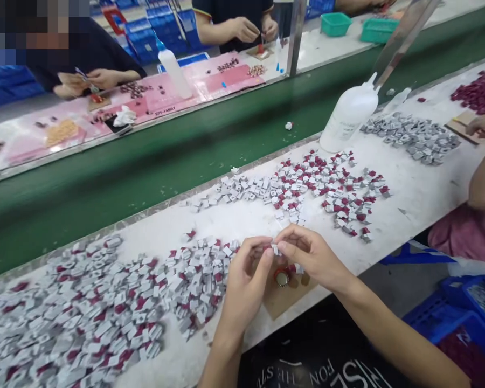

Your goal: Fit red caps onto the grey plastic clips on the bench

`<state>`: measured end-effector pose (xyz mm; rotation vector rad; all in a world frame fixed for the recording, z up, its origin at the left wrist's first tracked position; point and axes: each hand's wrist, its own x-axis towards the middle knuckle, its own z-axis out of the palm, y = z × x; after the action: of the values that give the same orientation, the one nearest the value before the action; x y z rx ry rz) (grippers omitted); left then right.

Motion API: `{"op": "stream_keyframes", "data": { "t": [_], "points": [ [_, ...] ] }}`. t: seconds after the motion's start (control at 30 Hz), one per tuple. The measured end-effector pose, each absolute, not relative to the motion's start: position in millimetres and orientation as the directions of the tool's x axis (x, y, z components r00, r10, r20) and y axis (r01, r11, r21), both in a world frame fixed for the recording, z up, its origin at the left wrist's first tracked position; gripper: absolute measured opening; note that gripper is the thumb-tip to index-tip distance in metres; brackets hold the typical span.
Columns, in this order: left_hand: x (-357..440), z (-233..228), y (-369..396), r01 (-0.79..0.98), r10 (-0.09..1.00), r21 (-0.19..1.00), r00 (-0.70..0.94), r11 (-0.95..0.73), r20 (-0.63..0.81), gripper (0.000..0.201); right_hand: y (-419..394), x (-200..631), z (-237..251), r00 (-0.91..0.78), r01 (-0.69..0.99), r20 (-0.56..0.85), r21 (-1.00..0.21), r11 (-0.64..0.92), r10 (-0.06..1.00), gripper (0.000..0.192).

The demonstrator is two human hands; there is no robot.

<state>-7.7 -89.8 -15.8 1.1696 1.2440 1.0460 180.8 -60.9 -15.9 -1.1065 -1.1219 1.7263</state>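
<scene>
Closest to me, both hands meet over a brown cardboard pad (285, 299) at the near edge of the white surface (420, 194): the left hand (242, 280) and the right hand (311, 256) have fingertips pinched together on one small grey-and-red piece (274, 249), held just above a round metal cap (282, 278) on the pad. It looks like a fitting step, two halves being pressed or aligned; the next move probably calls for a steady squeeze without letting the tiny part slip. At nine o'clock lies a big heap of the same pieces (84, 312), too many to count; at twelve to one o'clock a second scatter (307, 183), also uncountable. Farther at one o'clock stands one white squeeze bottle (350, 116), then a grey pile (412, 137). Beyond the green conveyor belt (145, 161), two other people work at a pink mat (210, 83), with a second bottle (173, 70).
</scene>
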Motion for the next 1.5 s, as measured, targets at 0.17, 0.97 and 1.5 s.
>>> {"op": "stream_keyframes", "data": {
  "t": [0.17, 0.97, 1.5],
  "points": [
    [-10, -16, -80, 0.231, 0.99, 0.967, 0.055, 0.112, -0.128, 0.027, -67, 205, -22, -0.215, -0.011, -0.222, -0.973, -0.23, 0.951, 0.027],
    [22, -40, 48, 0.875, 0.998, 0.481, 0.052, -0.057, 0.023, 0.014, -98, 257, -71, -0.021, 0.541, 0.006, -0.841, 0.017, 1.0, 0.007],
    [7, -48, 23, 0.888, 0.999, 0.458, -0.042, 0.049, -0.025, 0.014, -90, 262, -62, -0.02, 0.542, -0.033, -0.84, -0.017, 0.999, 0.007]
  ]
}}
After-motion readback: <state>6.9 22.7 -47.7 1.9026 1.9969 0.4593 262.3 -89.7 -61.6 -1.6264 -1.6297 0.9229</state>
